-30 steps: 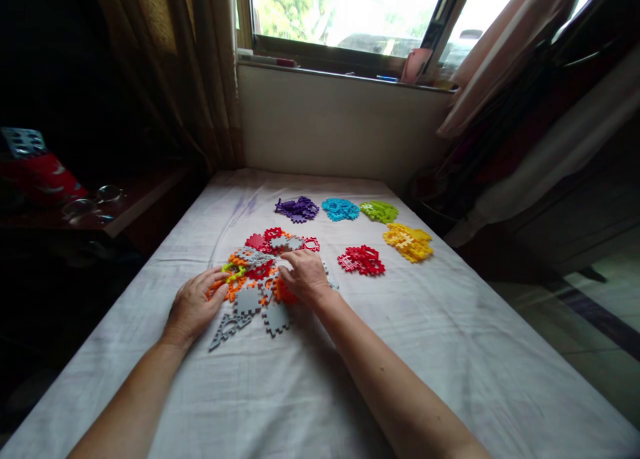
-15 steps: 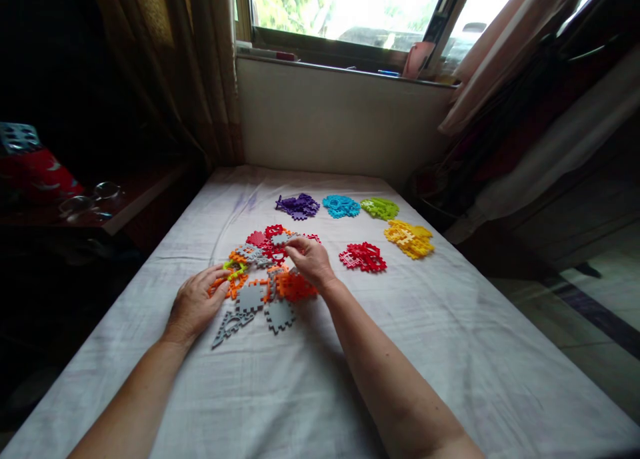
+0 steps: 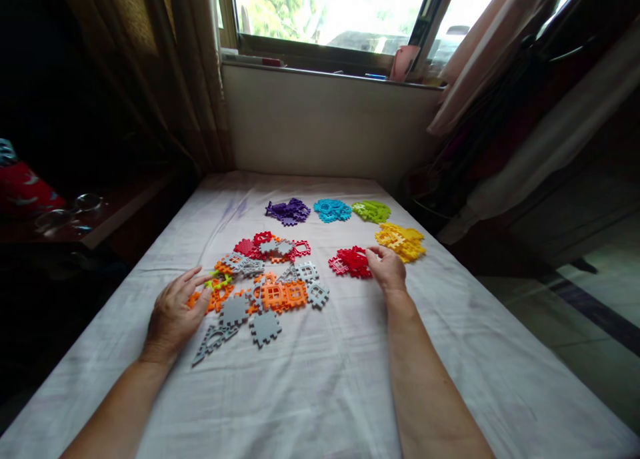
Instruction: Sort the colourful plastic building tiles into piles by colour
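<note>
My left hand [image 3: 173, 312] rests at the left edge of a mixed heap, fingers spread, beside a lime-green piece [image 3: 219, 281] lying over orange toothed pieces [image 3: 216, 302]. My right hand [image 3: 387, 269] is at the right side of the red pile [image 3: 345, 262], its thumb and fingers pinched on a red interlocking tile [image 3: 361, 259]. Orange window tiles [image 3: 284, 295], a grey square tile [image 3: 265, 327], a grey triangular piece [image 3: 214, 340] and several red pieces [image 3: 260, 242] lie in the mixed heap between the hands.
Purple pieces [image 3: 288, 211], blue pieces [image 3: 332, 210], green pieces [image 3: 371, 211] and yellow pieces [image 3: 400, 242] lie in separate piles toward the far and right side of the cloth-covered table [image 3: 310, 392]. Glasses [image 3: 87, 203] sit on a side surface at left.
My right hand has moved right from the mixed heap to the red pile with a red tile. My left hand has shifted slightly left, fingers more spread. The view has turned a little.
</note>
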